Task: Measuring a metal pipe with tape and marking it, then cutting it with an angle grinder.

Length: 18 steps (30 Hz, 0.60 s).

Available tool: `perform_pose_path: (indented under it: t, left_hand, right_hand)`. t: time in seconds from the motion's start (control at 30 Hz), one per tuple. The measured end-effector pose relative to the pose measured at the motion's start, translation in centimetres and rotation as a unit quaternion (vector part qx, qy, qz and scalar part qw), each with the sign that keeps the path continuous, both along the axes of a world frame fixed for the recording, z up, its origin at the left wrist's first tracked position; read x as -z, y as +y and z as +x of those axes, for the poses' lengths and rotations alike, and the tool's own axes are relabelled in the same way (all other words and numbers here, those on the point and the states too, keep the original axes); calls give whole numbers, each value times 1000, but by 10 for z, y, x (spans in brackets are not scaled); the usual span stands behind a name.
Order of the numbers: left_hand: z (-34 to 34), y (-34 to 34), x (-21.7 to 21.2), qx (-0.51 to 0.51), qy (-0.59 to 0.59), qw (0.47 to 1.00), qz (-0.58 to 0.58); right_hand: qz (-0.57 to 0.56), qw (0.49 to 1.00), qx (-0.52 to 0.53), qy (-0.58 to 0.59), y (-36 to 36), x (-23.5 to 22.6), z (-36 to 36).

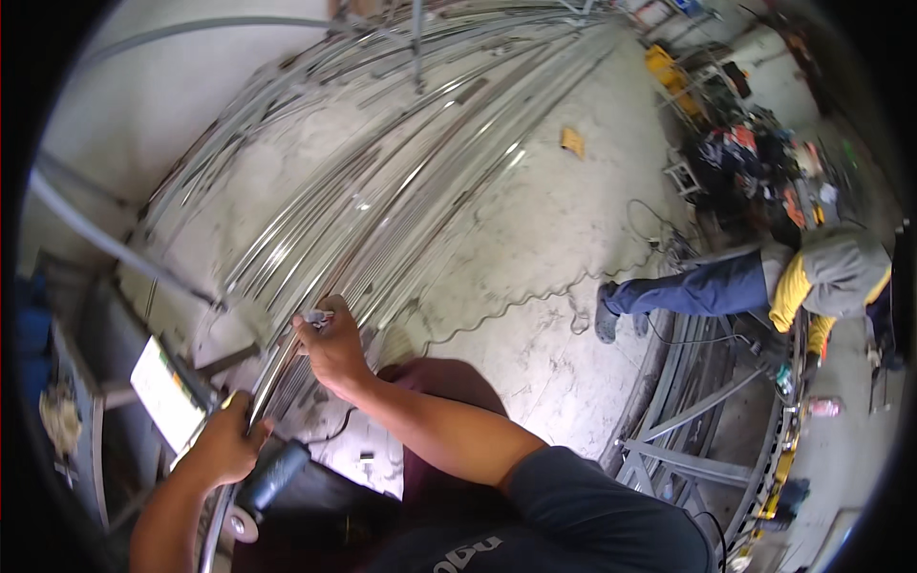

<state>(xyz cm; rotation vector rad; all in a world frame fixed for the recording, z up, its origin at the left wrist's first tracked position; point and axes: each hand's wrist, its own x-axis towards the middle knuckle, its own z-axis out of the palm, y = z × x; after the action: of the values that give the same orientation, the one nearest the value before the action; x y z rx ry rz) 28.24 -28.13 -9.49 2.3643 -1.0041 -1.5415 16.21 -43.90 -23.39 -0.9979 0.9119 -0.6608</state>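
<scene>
My right hand (330, 346) rests on a bundle of long shiny metal bars (382, 205) and pinches a small grey object against them. My left hand (227, 441) is lower left, closed around one of the metal bars near its end. Just below it lies a dark angle grinder (267, 482) with a pale disc; the hand is next to it, and I cannot tell if they touch. The bars run from my hands up and away across the concrete floor (535, 220).
Another person (764, 282) in blue trousers and a grey and yellow top bends over a metal frame (688, 420) at the right. A cable (535, 296) snakes over the floor. A white card (164, 393) sits at the left. Tools and clutter (755, 153) fill the far right.
</scene>
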Motion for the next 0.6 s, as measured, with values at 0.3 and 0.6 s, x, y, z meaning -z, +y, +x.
perform_pose_path:
  t: [0.3, 0.6]
  left_hand:
    - [48, -81, 79, 15, 54, 998, -23]
    - [136, -231, 237, 91, -122, 979, -137]
  right_hand:
    - [-13, 989, 99, 107, -79, 38, 18]
    - [105, 984, 67, 124, -73, -1, 17]
